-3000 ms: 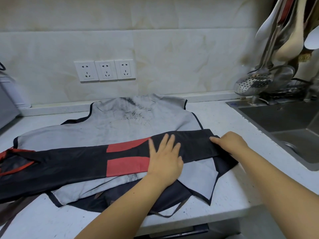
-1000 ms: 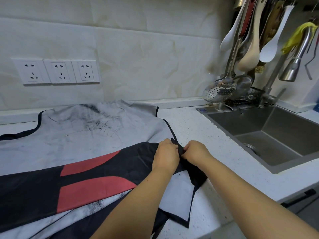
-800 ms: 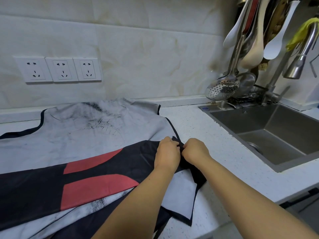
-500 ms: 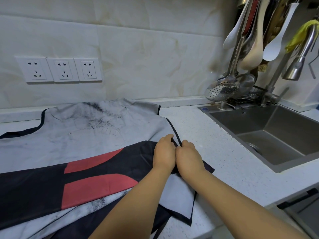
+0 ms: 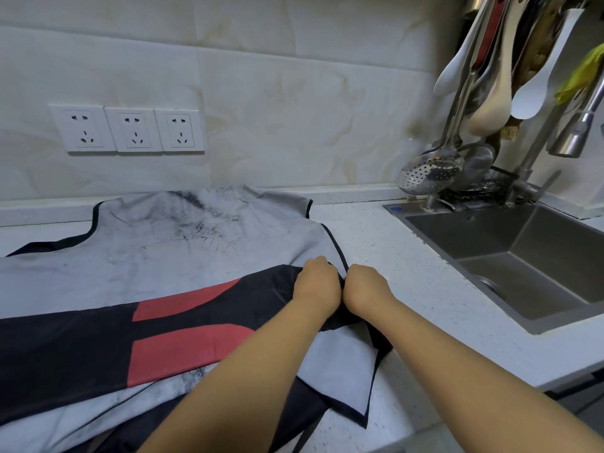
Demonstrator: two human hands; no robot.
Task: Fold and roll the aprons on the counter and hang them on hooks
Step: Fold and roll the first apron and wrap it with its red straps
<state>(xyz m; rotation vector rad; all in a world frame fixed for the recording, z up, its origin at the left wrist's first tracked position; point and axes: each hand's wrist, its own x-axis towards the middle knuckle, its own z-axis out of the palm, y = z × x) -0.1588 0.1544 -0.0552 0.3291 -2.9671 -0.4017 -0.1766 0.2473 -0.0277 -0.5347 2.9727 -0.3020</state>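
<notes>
Black apron (image 5: 81,348), end section: my left hand (image 5: 315,284), flat earlier, and right hand (image 5: 366,289) are now both gripping it, apparently starting the roll.

Single view, head-worn, wide-angle. Looks forward and down from above counter (image 5: 408,273) front edge, facing tiled wall (image 5: 294,109). Close range: forearms enter from bottom edge. Left hand (image 5: 315,284) and right hand (image 5: 366,287) sit just right of centre, fists side by side on black apron (image 5: 81,348) edge. Grey apron (image 5: 163,256) fills left-centre. Wall-counter joint crosses at mid-height, so pitch moderate, not straight down. Sockets (image 5: 130,129) upper left, sink (image 5: 523,263) right, hanging utensils (image 5: 490,93) upper right corner. Counter front edge shows only at lower right. Straight lines bow toward frame edges.
</notes>
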